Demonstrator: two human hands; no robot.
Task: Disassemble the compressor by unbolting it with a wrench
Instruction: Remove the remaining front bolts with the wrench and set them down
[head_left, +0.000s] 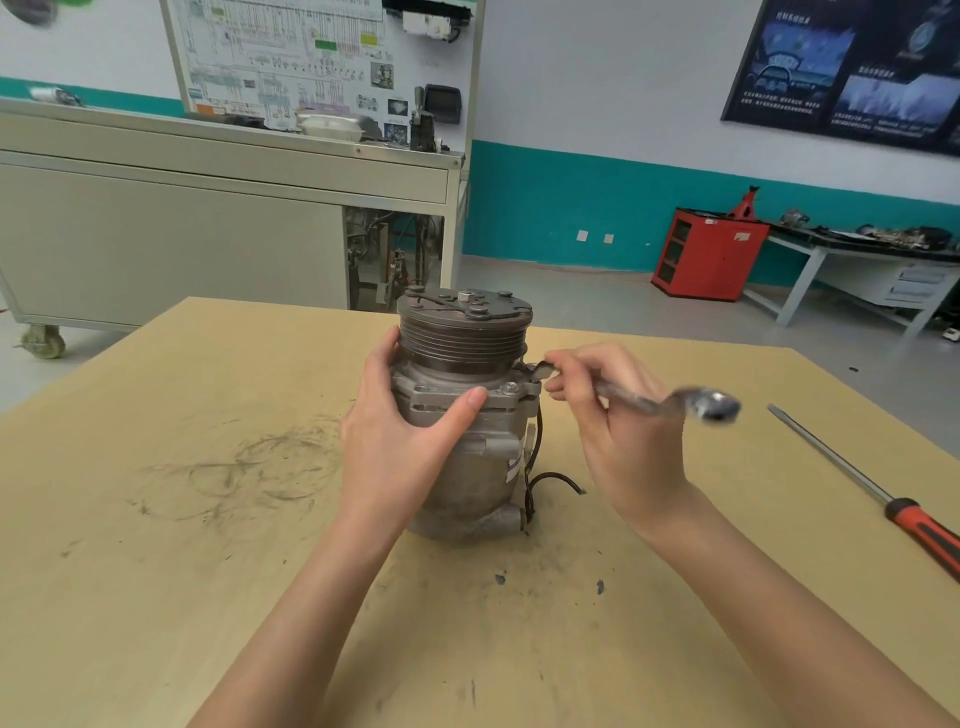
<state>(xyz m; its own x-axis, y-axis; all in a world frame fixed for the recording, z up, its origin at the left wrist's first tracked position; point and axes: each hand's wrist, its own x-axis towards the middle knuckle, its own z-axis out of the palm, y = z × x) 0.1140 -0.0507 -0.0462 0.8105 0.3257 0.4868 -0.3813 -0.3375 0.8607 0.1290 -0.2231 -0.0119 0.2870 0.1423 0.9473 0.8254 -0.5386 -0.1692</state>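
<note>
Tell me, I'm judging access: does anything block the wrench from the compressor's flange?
Nothing visible does. The wrench in the right hand has its tip at the flange of the compressor; the left hand grips the opposite side.

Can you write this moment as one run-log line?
task: unbolt compressor | left hand: grips compressor body | right hand: grips wrench, head at flange | screwdriver: lying on table

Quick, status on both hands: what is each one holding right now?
Left hand: grips the compressor body, thumb across its front.
Right hand: holds the wrench, one end at the compressor's upper flange.
</note>
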